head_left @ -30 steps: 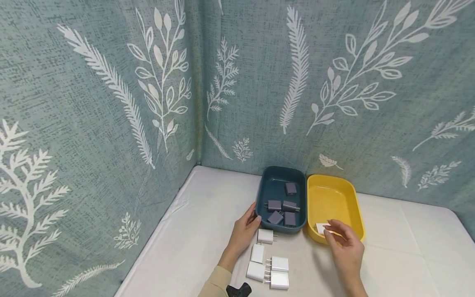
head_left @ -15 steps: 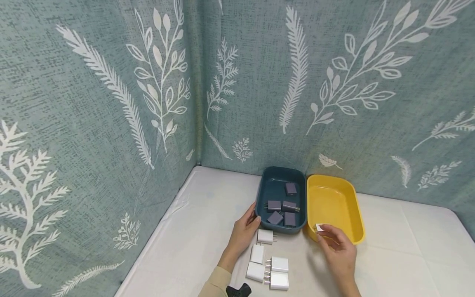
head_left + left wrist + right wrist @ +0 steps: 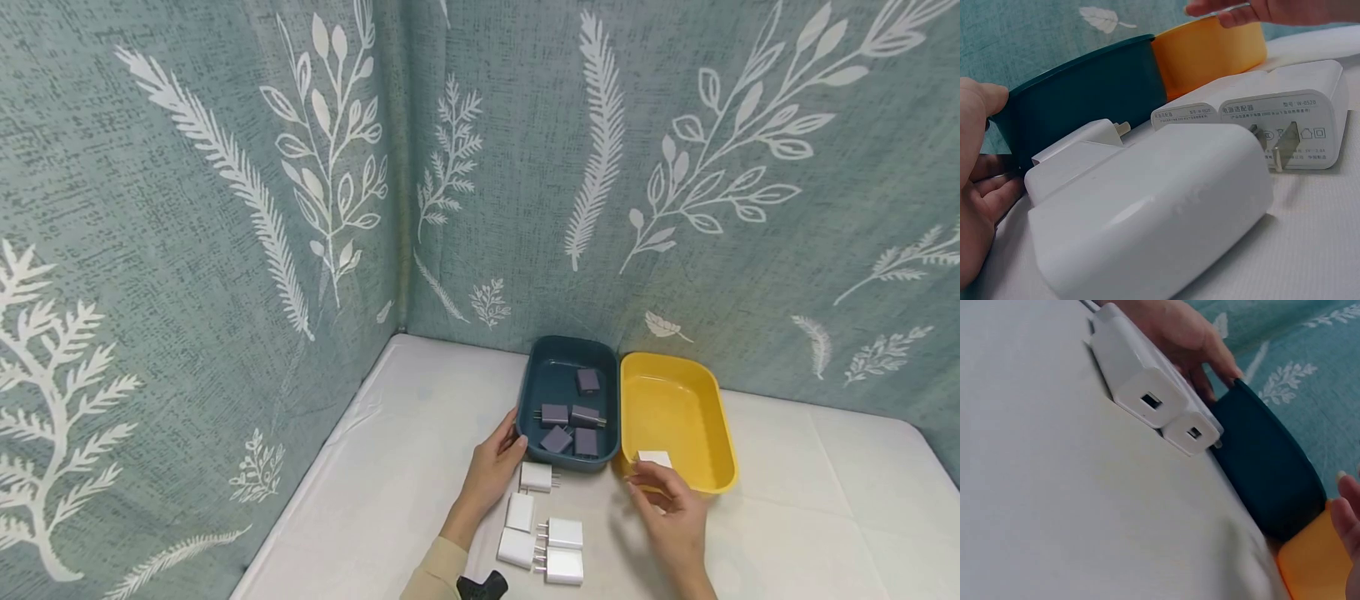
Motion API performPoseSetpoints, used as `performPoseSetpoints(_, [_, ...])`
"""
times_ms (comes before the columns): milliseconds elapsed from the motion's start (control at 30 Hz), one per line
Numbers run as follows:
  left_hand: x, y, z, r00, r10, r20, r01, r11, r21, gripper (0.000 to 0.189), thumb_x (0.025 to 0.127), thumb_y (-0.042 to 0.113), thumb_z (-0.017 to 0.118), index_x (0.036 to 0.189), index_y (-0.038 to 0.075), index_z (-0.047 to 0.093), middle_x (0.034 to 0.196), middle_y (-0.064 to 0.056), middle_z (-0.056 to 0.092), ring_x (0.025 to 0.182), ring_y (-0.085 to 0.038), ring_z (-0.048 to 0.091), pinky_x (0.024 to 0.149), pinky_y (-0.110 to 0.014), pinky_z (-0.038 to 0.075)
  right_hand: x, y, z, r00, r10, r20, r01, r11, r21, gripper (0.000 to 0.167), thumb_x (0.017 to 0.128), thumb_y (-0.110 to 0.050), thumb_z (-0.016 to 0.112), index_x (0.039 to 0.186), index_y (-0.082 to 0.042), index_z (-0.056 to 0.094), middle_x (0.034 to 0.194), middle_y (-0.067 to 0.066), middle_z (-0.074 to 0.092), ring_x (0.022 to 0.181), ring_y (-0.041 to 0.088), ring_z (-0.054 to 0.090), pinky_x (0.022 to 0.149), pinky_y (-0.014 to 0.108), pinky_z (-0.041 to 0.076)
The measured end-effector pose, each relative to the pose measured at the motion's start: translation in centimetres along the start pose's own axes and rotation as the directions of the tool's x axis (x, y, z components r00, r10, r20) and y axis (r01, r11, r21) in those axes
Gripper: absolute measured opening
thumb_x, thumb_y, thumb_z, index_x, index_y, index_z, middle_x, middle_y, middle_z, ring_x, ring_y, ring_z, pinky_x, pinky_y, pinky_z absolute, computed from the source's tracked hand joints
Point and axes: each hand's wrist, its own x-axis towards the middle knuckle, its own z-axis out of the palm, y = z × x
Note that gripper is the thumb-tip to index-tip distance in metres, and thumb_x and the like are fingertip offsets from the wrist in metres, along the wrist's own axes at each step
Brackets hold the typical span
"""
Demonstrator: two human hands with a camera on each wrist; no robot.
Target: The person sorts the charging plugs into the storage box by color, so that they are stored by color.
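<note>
At the near left corner of a dark blue tray [image 3: 570, 462], my left hand [image 3: 491, 471] holds the wall, thumb at the front and fingers along the left side. Several dark purple plug chargers [image 3: 555, 415] lie inside that tray. My right hand [image 3: 675, 512] hovers over the front rim of the yellow tray [image 3: 675, 408], its fingers loosely bent with nothing seen between them. Just beyond its fingers, a white plug charger [image 3: 655, 457] lies in the yellow tray, partly hidden by the hand. In the left wrist view, the right fingers [image 3: 1238, 14] show above the yellow rim.
Several white plug chargers [image 3: 564, 567] lie on the white cloth in front of the blue tray, some touching, with metal prongs sticking out. A black strap piece [image 3: 483, 586] is by the left sleeve [image 3: 437, 571]. A patterned teal curtain [image 3: 510, 167] hangs behind the trays.
My right hand has moved left and toward me, away from the white charger, which stays in the yellow tray. The left hand and the blue tray have not moved.
</note>
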Motion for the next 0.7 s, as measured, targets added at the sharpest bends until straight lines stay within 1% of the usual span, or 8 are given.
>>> performPoseSetpoints(100, [0.0,0.2,0.0,1.000,0.005,-0.001,-0.005,1.000,0.007,0.055,0.102,0.022,0.052,0.151,0.008,0.034,0.148,-0.021,0.045,0.136,-0.032,0.048,0.112,-0.040,0.042,-0.2,0.0,0.2,1.000,0.009,0.017,-0.008,1.000,-0.011,0.034,0.073,0.019,0.073,0.104,0.005,0.068,0.095,0.005,0.070,0.080,0.001,0.067,0.065,0.015,0.059])
performPoseSetpoints(200, [0.1,0.0,0.0,1.000,0.009,0.000,-0.009,1.000,0.012,0.055,0.102,0.022,0.051,0.151,0.008,0.034,0.148,-0.021,0.045,0.136,-0.032,0.048,0.111,-0.039,0.042,-0.4,-0.2,0.3,0.999,0.045,0.027,-0.044,0.998,-0.036,0.033,0.074,0.015,0.074,0.103,0.000,0.070,0.097,0.002,0.071,0.080,0.001,0.067,0.066,0.016,0.059])
performPoseSetpoints(267, [0.2,-0.4,0.1,1.000,0.012,-0.002,-0.012,1.000,0.010,0.054,0.101,0.022,0.052,0.151,0.008,0.034,0.148,-0.021,0.045,0.135,-0.033,0.048,0.111,-0.040,0.043,-0.4,-0.4,0.4,0.998,0.056,0.033,-0.054,0.998,-0.043,0.033,0.074,0.015,0.074,0.103,0.000,0.070,0.097,0.004,0.071,0.081,0.002,0.067,0.067,0.016,0.059])
performPoseSetpoints(367, [0.7,-1.7,0.4,1.000,0.010,-0.018,-0.010,1.000,0.008,0.054,0.101,0.023,0.052,0.151,0.011,0.035,0.148,-0.020,0.046,0.136,-0.033,0.048,0.111,-0.041,0.042,-0.5,-0.6,0.5,0.997,0.059,0.045,-0.057,0.998,-0.039,0.032,0.075,0.015,0.074,0.103,0.000,0.070,0.097,0.010,0.070,0.080,0.003,0.067,0.067,0.017,0.059])
performPoseSetpoints(500, [1.2,-3.7,0.8,0.999,0.008,-0.039,-0.008,1.000,0.010,0.054,0.101,0.029,0.053,0.151,0.021,0.036,0.148,-0.014,0.049,0.136,-0.029,0.049,0.112,-0.039,0.042,-0.9,-0.6,0.7,0.995,0.061,0.073,-0.059,0.998,-0.035,0.031,0.076,0.012,0.074,0.104,0.000,0.069,0.098,0.014,0.070,0.081,0.004,0.067,0.067,0.016,0.059])
performPoseSetpoints(600, [1.4,-4.2,0.8,0.999,0.006,-0.037,-0.006,1.000,0.009,0.054,0.100,0.034,0.054,0.151,0.026,0.037,0.147,-0.009,0.050,0.135,-0.025,0.050,0.111,-0.037,0.043,-1.1,-0.5,0.9,0.995,0.059,0.085,-0.057,0.998,-0.030,0.031,0.076,0.012,0.074,0.105,0.000,0.069,0.099,0.016,0.071,0.082,0.006,0.068,0.068,0.016,0.058])
performPoseSetpoints(700, [1.4,-4.4,0.7,0.999,0.012,-0.032,-0.012,1.000,0.010,0.054,0.100,0.037,0.053,0.151,0.028,0.036,0.147,-0.008,0.050,0.135,-0.024,0.050,0.111,-0.036,0.044,-1.4,-0.6,1.2,0.993,0.056,0.101,-0.053,0.998,-0.029,0.030,0.076,0.012,0.075,0.103,0.000,0.070,0.097,0.018,0.071,0.082,0.008,0.069,0.068,0.018,0.059])
